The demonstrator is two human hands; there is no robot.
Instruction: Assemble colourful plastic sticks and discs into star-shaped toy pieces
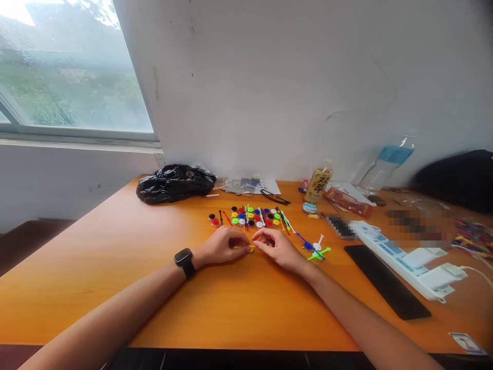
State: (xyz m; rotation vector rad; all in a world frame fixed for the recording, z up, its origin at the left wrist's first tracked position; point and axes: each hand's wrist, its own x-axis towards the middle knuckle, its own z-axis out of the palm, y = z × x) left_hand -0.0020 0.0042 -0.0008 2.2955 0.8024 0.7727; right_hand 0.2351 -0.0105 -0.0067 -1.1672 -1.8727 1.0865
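At the middle of the wooden table [185, 313], my left hand [221, 245], with a black watch [185, 259] on its wrist, closes its thumb and fingers on a small yellow arrow spinner [251, 247]. My right hand [279, 249] pinches the other side of this same piece, thumb and index finger together. The fingers partly cover it, so its full shape is hidden. Just beyond both hands lie several round spinner bases [251, 223] in black, red, yellow, green, blue and white, with coloured plastic arrows among them. Beside my right forearm sit blue, white and green arrow spinners [316, 247].
A black plastic bag [175, 184] lies at the back left, with glasses [275, 197] farther right. A drink bottle [319, 182] and a large clear bottle [385, 167] stand at the back right. A white power strip [398, 262] and a black flat strip [385, 280] lie right.
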